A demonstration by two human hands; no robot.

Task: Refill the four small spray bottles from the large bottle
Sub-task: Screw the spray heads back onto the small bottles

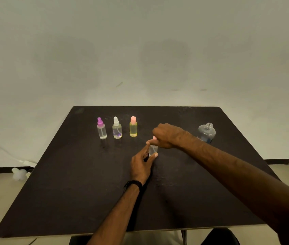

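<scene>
Small spray bottle [153,149] upright between left hand [142,163] fingers; right hand [167,136] pinching its pink cap [154,138].

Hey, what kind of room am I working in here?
Probably a bare indoor workroom or recording space, not a kitchen: a plain dark table pushed against an unmarked pale wall, with a white cable trailing on the floor.

Room dim, light soft and greenish. Wall [140,50] carried faint blotchy shadows at 12 o'clock. Dark table [69,191] swallowed detail; slight sheen near far edge. Wide-angle bending showed at 3 and 9 o'clock edges. Right forearm [263,188] at 4 o'clock was soft, underexposed. Overall image slightly grainy.
</scene>
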